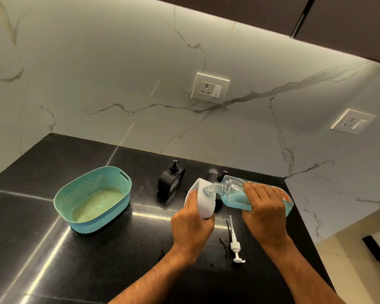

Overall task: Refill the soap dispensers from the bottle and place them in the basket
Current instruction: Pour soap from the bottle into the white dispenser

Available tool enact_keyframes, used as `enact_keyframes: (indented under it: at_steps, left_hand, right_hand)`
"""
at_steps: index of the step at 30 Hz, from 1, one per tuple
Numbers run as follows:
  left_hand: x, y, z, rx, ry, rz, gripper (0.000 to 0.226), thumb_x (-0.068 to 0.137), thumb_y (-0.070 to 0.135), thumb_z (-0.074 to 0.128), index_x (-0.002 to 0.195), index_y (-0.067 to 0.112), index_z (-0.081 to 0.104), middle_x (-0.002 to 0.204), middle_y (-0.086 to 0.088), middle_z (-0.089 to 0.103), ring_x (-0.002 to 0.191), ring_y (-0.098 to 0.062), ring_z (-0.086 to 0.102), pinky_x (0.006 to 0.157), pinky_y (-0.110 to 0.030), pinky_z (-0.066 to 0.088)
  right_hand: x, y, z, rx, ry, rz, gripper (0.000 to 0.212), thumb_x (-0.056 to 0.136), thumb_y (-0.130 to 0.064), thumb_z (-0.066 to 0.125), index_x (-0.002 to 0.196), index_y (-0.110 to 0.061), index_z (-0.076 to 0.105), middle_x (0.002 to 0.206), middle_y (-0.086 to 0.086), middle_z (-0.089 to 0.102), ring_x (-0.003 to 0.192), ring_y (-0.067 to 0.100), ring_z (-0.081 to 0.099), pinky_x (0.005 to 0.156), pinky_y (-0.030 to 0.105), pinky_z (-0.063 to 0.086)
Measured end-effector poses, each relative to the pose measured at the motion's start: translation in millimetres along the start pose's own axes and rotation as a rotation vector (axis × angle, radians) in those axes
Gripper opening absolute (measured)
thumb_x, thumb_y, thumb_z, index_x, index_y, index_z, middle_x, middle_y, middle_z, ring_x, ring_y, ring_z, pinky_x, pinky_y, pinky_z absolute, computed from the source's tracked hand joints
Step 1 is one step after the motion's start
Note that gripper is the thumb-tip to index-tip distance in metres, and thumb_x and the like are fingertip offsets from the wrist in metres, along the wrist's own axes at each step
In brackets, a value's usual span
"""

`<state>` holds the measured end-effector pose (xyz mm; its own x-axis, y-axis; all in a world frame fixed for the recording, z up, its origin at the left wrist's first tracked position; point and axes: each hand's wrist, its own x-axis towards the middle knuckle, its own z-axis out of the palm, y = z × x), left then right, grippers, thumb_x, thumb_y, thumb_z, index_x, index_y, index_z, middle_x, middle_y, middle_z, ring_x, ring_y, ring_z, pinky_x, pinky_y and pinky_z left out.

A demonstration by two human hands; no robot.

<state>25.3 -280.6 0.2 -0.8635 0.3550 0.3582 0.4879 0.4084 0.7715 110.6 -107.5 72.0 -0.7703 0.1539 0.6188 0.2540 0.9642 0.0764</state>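
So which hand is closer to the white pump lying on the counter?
Right, narrowly. The right hand, holding the refill bottle, is just above and right of the white pump; the left hand, holding the white dispenser, sits to its left.

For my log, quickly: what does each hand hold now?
Left hand: grips the white plastic soap dispenser.
Right hand: grips the tilted clear bottle of blue liquid.

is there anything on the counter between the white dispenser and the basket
Nothing visible. The white dispenser, held in the left hand, has bare black counter between it and the teal basket. The black dispenser stands farther back, off that line.
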Motion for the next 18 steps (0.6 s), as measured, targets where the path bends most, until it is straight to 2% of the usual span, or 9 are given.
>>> enact_keyframes:
  at_steps: [18]
  left_hand:
    - [0.6, 0.9, -0.1, 0.014, 0.01, 0.008, 0.087, 0.075, 0.04, 0.09, 0.147, 0.008, 0.052, 0.131, -0.01, 0.07, 0.102, -0.024, 0.076, 0.081, -0.027, 0.064]
  right_hand:
    - [0.2, 0.1, -0.5, 0.002, -0.003, -0.002, 0.072, 0.053, -0.019, 0.101, 0.116, 0.0, 0.071, 0.109, 0.019, 0.074, 0.1, 0.039, 0.072, 0.085, 0.055, 0.06]
